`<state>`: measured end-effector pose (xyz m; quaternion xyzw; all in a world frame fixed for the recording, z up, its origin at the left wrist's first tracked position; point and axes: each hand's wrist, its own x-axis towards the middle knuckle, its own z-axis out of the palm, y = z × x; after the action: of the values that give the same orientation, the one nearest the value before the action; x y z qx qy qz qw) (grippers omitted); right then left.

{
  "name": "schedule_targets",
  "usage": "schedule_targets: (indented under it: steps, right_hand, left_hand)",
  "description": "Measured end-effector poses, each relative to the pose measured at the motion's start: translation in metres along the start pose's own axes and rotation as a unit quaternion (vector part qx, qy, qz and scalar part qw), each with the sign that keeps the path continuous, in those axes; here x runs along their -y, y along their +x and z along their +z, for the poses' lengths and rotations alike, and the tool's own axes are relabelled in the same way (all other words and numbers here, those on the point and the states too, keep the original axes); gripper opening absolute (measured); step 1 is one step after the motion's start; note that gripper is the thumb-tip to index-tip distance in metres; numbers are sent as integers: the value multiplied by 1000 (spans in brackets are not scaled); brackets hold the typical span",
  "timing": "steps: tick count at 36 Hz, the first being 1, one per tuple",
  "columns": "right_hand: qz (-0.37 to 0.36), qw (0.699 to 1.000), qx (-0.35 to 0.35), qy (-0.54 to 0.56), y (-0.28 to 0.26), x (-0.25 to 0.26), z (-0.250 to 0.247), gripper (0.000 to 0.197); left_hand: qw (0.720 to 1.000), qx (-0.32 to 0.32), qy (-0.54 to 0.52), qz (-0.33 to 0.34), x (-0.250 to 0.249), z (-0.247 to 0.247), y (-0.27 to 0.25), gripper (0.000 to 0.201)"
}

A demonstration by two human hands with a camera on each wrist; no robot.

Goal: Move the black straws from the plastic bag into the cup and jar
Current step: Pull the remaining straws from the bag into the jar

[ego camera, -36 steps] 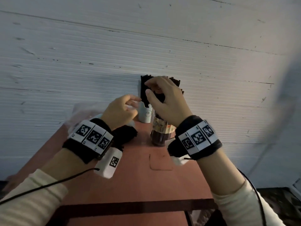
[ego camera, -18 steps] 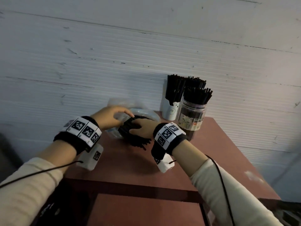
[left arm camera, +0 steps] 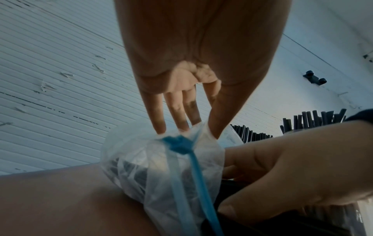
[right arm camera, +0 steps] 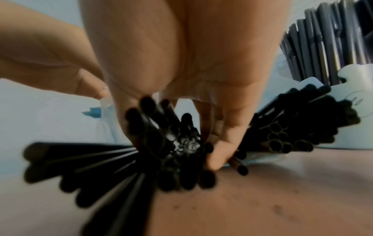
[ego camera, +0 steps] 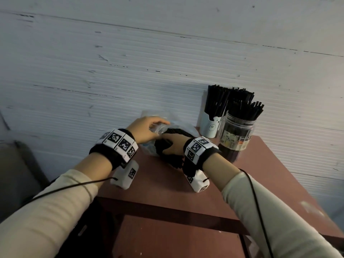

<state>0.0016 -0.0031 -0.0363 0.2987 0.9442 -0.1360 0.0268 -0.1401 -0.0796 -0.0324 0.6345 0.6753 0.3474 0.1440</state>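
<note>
A clear plastic bag [ego camera: 179, 125] with a blue tie [left arm camera: 181, 144] lies on the brown table, left of the cup. My left hand [ego camera: 158, 125] pinches the bag's top next to the tie [left arm camera: 187, 131]. My right hand [ego camera: 167, 144] reaches into the bag's open end, and its fingers curl round a bundle of black straws [right arm camera: 173, 151]. More loose straws [ego camera: 174, 162] fan out on the table below that hand. The white cup [ego camera: 211, 127] and the clear jar [ego camera: 236, 138] stand at the back right, both packed with upright black straws [ego camera: 245, 108].
The small table [ego camera: 260, 174] stands against a white ribbed wall [ego camera: 130, 71]. Its front edge [ego camera: 167, 211] runs just below my wrists, and its right side drops off past the jar. Something grey [ego camera: 14, 174] sits off the table's left.
My right hand has come down from the straws in the cup and jar to the bag and closed on straws there. My left hand has taken the bag's top.
</note>
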Motion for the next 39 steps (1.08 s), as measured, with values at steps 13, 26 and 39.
schedule_targets:
  steps: [13, 26, 39]
  right_hand:
    - [-14, 999, -37, -24, 2, -6, -9, 43]
    - [-23, 996, -78, 44, -9, -21, -12, 40]
    - [-39, 994, -78, 72, -51, -54, -28, 39]
  left_hand:
    - [1000, -4, -8, 10, 3, -2, 0, 48]
    - [1000, 5, 4, -7, 2, 1, 5, 55]
    - [993, -76, 85, 38, -6, 15, -2, 49]
